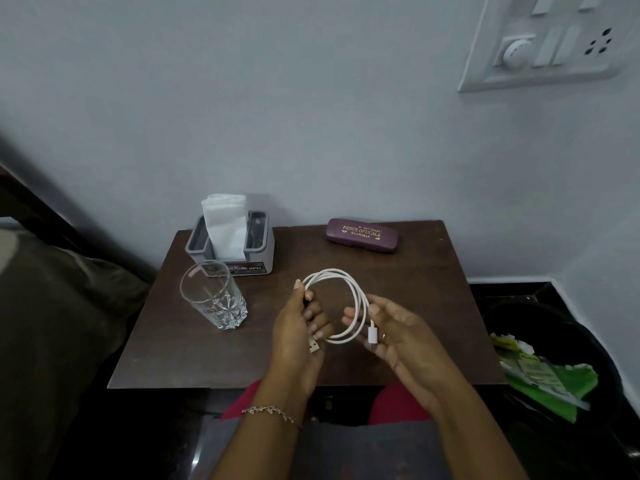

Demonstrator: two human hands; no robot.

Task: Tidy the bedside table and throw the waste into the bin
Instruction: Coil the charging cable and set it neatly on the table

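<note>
A white charging cable (353,289) is coiled into a loop above the dark brown bedside table (433,289). My left hand (298,327) grips the left side of the coil, and the USB plug sticks out below its fingers. My right hand (398,334) holds the coil's right side, with the small white plug lying against its fingers. The black bin (571,327) stands on the floor to the right of the table, with green and white wrappers (543,372) inside it.
On the table stand an empty cut glass (213,299) at the left, a grey tissue holder (235,244) with white tissues behind it, and a maroon spectacle case (362,234) at the back. A bed lies to the left. A switchboard (550,39) hangs on the wall.
</note>
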